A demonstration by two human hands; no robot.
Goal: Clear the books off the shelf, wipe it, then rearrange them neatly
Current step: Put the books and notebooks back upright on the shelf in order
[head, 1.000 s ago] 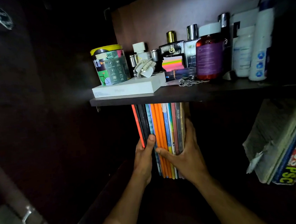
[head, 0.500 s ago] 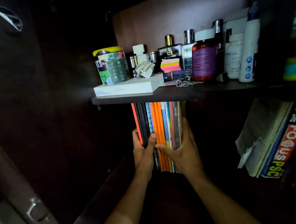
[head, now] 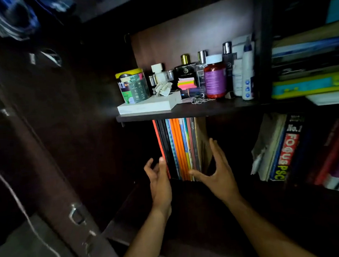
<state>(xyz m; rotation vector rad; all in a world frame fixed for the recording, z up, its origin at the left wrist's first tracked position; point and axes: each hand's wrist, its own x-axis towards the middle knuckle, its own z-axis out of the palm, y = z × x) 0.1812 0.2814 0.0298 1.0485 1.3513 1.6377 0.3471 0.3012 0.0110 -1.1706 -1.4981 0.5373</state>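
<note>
The upright row of thin, colourful paperback books [head: 181, 147] stands on the dark lower shelf [head: 270, 205], between both grips: left hand [head: 160, 181] at nine o'clock, right hand [head: 218, 173] at three, fingers spread, holding nothing.

A row of thin books [head: 181, 147] stands upright on the dark lower shelf [head: 190, 203], spines outward, tops just under the upper shelf board [head: 203, 111]. From the left the spines run red, black, blue, orange, pale blue and dark, with a brown cover at the right end. To the right, well apart, thicker books [head: 282, 148] lean leftward; one black spine carries red and yellow lettering. More books [head: 311, 74] lie stacked flat in the upper right compartment.
</note>
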